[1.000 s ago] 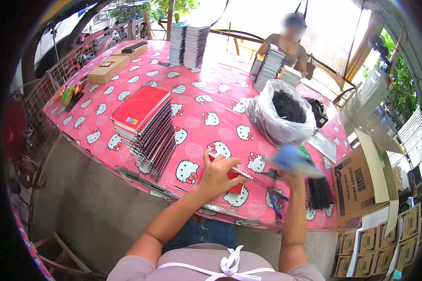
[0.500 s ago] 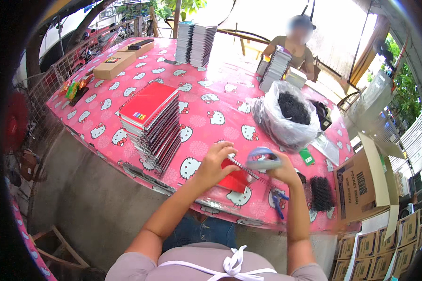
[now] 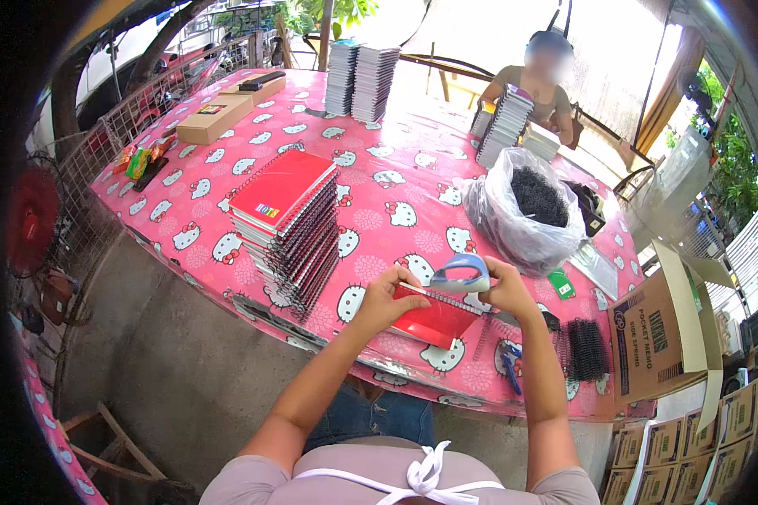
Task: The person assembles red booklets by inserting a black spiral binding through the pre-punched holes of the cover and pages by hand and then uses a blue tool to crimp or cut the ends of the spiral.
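Observation:
My left hand grips a red notebook by its left end, thumb on the cover. A row of wire spiral runs along the notebook's far edge. In my right hand is a blue and grey ring-shaped tool, held over the right part of that spiral edge; whether it touches cannot be told. To the left stands a tall stack of red spiral notebooks. Blue-handled pliers lie right of the notebook, close to a bunch of black wire spirals.
A plastic bag of black spirals stands beyond my right hand, near a green card. An open cardboard box is at the right. Notebook stacks stand at the back. A person sits across the table.
The ring-shaped tool has shifted slightly, and its ring now faces me more openly. More of the red notebook's cover shows. The whole view has moved a little.

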`<control>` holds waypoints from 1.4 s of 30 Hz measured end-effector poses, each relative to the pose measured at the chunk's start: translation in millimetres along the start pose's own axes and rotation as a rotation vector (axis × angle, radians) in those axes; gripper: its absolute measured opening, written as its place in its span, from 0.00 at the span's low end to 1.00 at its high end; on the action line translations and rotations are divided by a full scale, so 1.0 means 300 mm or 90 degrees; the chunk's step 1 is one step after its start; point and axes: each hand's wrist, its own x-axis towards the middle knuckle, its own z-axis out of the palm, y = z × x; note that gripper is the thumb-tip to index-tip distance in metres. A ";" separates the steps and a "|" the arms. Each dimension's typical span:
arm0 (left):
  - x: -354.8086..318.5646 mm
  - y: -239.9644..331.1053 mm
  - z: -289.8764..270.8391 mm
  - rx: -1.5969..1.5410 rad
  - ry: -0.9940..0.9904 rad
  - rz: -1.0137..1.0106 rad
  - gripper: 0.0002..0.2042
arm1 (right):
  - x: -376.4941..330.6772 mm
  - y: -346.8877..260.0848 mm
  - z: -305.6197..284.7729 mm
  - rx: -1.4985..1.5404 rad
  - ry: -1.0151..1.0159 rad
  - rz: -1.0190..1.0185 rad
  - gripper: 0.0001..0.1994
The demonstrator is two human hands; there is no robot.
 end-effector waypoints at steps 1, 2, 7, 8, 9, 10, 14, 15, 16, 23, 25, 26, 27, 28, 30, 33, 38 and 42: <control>-0.010 0.005 -0.001 0.033 -0.013 -0.008 0.16 | -0.004 0.006 -0.010 0.063 -0.016 0.037 0.22; -0.008 0.006 0.000 0.060 -0.013 -0.021 0.16 | -0.010 -0.004 -0.012 0.123 -0.033 0.076 0.22; -0.015 0.003 -0.032 0.030 0.043 -0.051 0.16 | 0.044 -0.081 0.034 -0.138 0.015 0.013 0.21; -0.026 0.003 -0.031 -0.010 0.062 -0.045 0.16 | 0.037 -0.079 0.040 -0.097 0.015 -0.031 0.21; -0.040 0.004 -0.027 -0.069 0.092 -0.060 0.16 | 0.026 -0.076 0.051 -0.055 0.015 -0.074 0.21; -0.025 0.002 -0.029 -0.073 0.099 -0.070 0.16 | 0.022 -0.075 0.056 -0.014 0.015 -0.117 0.22; -0.041 -0.004 -0.034 -0.059 0.117 -0.107 0.15 | 0.089 -0.050 0.052 -0.140 0.009 -0.038 0.21; -0.044 0.010 -0.026 -0.043 0.109 -0.122 0.15 | 0.086 -0.053 0.054 -0.091 0.009 -0.048 0.21; -0.039 0.018 -0.020 -0.026 0.101 -0.136 0.16 | 0.075 -0.051 0.063 -0.042 0.008 -0.057 0.22; -0.065 0.007 -0.033 -0.030 0.115 -0.082 0.13 | 0.081 -0.035 0.097 -0.068 0.020 -0.086 0.24; -0.073 -0.003 -0.046 -0.027 0.104 -0.083 0.13 | 0.105 0.014 0.094 -0.207 0.041 -0.064 0.22; -0.061 0.000 -0.049 -0.025 0.095 -0.075 0.13 | 0.120 0.051 0.083 -0.244 0.061 -0.086 0.23; -0.055 0.003 -0.041 -0.057 0.093 -0.092 0.12 | 0.133 0.085 0.064 -0.283 0.083 -0.107 0.24; -0.053 0.006 -0.030 -0.089 0.089 -0.109 0.11 | 0.148 0.130 0.042 -0.323 0.106 -0.128 0.24; -0.058 0.016 -0.021 -0.115 0.092 -0.121 0.09 | 0.141 0.226 0.043 -0.404 0.164 -0.233 0.28; -0.062 0.052 -0.023 -0.094 0.095 -0.128 0.07 | 0.054 0.189 0.093 -0.424 0.229 0.040 0.26; -0.029 0.211 0.081 0.313 0.081 0.207 0.09 | -0.031 0.352 0.038 -0.525 0.229 0.167 0.25; -0.072 0.367 0.158 0.347 0.037 0.420 0.10 | -0.099 0.364 -0.127 -0.213 0.452 0.136 0.19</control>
